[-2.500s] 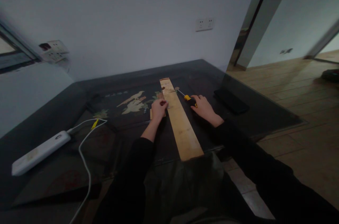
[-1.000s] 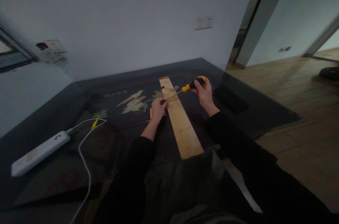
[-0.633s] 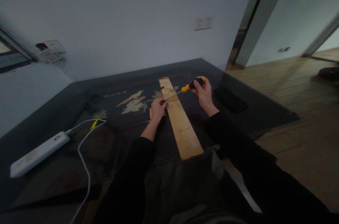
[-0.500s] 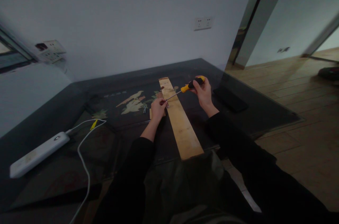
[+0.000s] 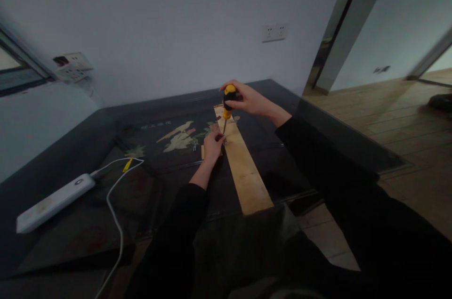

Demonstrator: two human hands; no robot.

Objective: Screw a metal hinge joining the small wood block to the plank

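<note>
Over the board, R hand grips screwdriver, tip by L hand's pinched fingers (contents unclear), so work's prob. underway, w/ small metal bits lying apart, prob. undone.

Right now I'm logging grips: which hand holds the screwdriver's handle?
The right hand, closed around the yellow-and-black handle; the left hand is lower, at the edge of the wooden board.

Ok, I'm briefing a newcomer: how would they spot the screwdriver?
On the dark table lies a long pale board. Above it, the right hand holds the screwdriver, tip down. Unlike the small yellow cable tag, its handle is yellow and black.
</note>
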